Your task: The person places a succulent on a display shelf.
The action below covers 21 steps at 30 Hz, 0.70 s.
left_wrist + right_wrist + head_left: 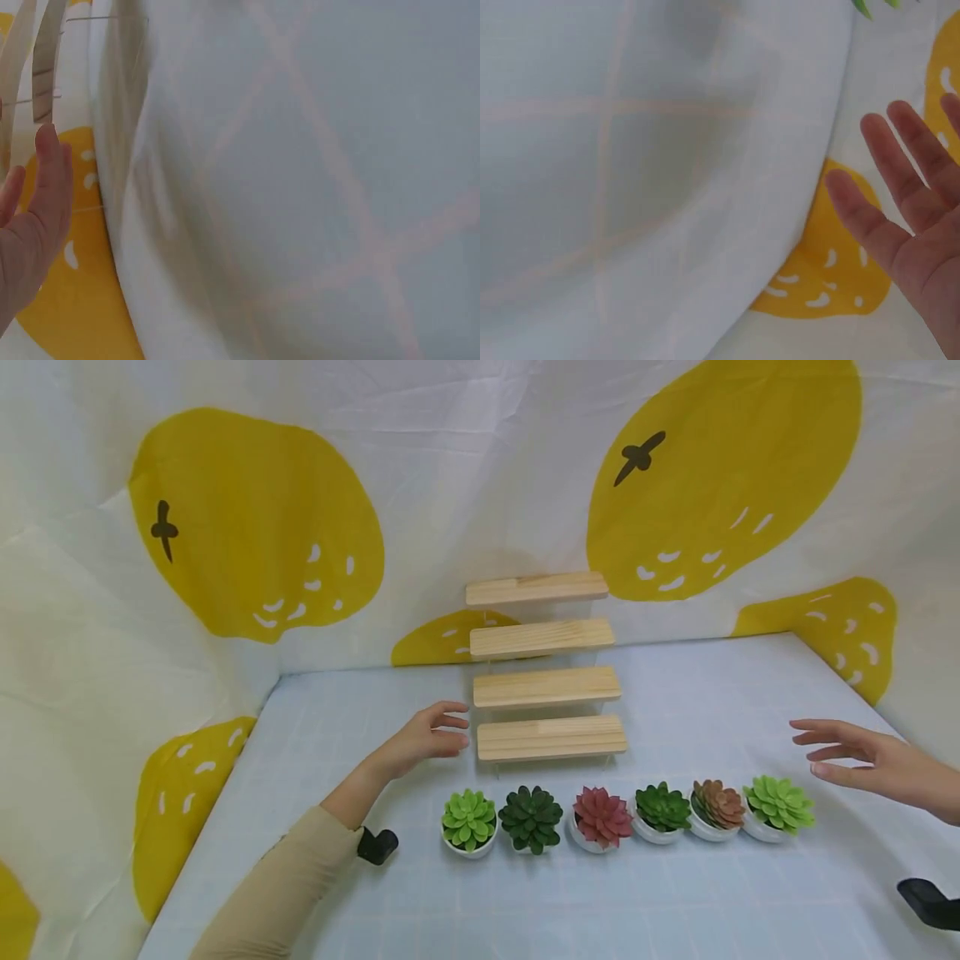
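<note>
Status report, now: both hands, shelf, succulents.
Left hand empty, beside the tiered shelf. Right hand empty, right of the plants. Six potted succulents lined up in front of the shelf. No obstruction seen.

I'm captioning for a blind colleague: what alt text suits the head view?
Six potted succulents sit in a row on a pale table, before a stand of four wooden shelves. A person's left hand is beside the stand, the right hand near the row's right end, each grip empty.
</note>
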Available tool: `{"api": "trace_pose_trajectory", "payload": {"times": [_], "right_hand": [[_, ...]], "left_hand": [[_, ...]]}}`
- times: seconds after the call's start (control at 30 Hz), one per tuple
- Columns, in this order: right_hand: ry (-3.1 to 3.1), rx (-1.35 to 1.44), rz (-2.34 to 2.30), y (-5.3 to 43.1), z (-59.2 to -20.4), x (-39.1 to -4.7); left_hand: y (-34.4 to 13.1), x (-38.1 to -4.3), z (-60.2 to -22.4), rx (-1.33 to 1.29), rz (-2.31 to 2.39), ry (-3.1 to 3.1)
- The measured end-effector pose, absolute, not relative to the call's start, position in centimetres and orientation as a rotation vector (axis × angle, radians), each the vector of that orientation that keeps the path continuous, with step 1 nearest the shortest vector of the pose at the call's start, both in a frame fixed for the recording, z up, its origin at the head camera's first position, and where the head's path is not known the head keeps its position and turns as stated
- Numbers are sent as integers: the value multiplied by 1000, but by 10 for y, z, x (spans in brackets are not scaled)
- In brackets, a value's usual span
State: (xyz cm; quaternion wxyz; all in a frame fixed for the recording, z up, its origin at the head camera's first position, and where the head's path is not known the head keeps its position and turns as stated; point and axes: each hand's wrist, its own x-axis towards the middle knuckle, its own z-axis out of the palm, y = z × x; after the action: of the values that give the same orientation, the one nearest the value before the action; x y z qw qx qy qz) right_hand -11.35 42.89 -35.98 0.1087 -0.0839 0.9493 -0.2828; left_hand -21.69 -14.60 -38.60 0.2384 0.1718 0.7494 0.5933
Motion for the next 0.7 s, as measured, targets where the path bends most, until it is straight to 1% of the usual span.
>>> {"api": "trace_pose_trajectory", "payload": {"times": [0.17,0.4,0.7], "right_hand": [[2650,-284,-959,431,-372,-109],[2513,-411,-1017,431,-383,-112],[2425,-533,-1106,431,-396,-105]], "left_hand": [[-131,-215,-390,442,1632,1981],[-128,-214,-396,397,1660,2012],[-121,-215,-398,326,1675,1997]]}}
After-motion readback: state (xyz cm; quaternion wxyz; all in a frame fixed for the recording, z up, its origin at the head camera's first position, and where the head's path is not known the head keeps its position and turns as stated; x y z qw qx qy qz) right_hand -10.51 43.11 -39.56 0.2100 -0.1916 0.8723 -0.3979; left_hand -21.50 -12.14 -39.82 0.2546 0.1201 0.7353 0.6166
